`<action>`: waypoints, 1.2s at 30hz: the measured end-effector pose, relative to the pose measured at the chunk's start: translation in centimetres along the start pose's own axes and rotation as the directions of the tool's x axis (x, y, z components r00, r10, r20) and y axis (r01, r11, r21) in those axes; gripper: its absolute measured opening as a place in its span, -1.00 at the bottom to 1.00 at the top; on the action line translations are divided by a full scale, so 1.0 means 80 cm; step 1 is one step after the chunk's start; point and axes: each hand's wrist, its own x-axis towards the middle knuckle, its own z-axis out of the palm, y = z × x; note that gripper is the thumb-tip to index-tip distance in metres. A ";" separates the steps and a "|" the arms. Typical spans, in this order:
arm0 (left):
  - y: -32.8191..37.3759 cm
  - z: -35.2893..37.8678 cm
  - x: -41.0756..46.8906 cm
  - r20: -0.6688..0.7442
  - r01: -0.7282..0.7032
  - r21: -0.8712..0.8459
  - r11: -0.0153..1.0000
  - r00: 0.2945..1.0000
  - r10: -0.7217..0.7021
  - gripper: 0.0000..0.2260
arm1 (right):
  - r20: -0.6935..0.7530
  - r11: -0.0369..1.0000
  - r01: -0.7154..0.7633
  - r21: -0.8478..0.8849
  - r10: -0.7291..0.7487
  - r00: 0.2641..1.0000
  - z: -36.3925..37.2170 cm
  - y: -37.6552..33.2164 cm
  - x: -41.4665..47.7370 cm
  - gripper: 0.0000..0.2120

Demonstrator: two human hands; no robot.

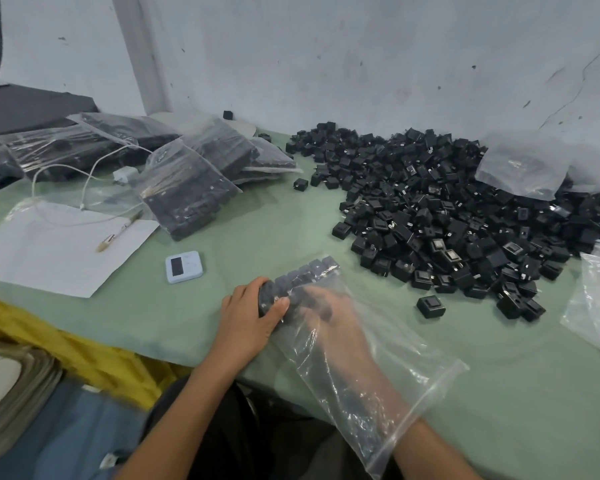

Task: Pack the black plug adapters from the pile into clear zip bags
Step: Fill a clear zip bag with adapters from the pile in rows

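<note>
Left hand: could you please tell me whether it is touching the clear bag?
Touching. In the head view the left hand grips the end of the clear bag, its thumb pressed on the plastic over the row of adapters inside.

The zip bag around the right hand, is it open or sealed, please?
Open: the right hand is inside the zip bag, through its mouth.

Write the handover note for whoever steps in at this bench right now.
Left hand grips the closed end of the zip bag.
Right hand is inside it at a row of adapters; its grip is unclear through the plastic.
Done: filled bags stacked at left.
Left: big pile to pack; this bag unsealed; spare bag at right.
</note>
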 end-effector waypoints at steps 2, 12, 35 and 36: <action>0.000 0.000 -0.001 0.002 0.011 -0.006 1.000 1.000 -0.011 -0.56 | 0.001 0.988 0.035 0.148 -0.035 0.999 0.008 -0.006 -0.005 -0.81; -0.004 0.000 -0.001 0.023 0.033 -0.012 0.999 0.999 -0.033 -0.49 | -0.085 0.996 0.022 0.089 -0.015 0.996 0.048 -0.021 -0.035 -0.70; 0.020 0.012 0.029 0.103 0.016 0.106 0.994 0.994 -0.027 -0.49 | 0.088 0.948 0.112 -0.298 -0.090 0.992 0.003 0.004 0.004 -0.79; 0.020 0.011 0.029 0.102 0.013 0.101 0.995 0.994 -0.024 -0.49 | 0.098 0.946 0.136 -0.293 -0.112 0.989 0.004 0.001 0.003 -0.80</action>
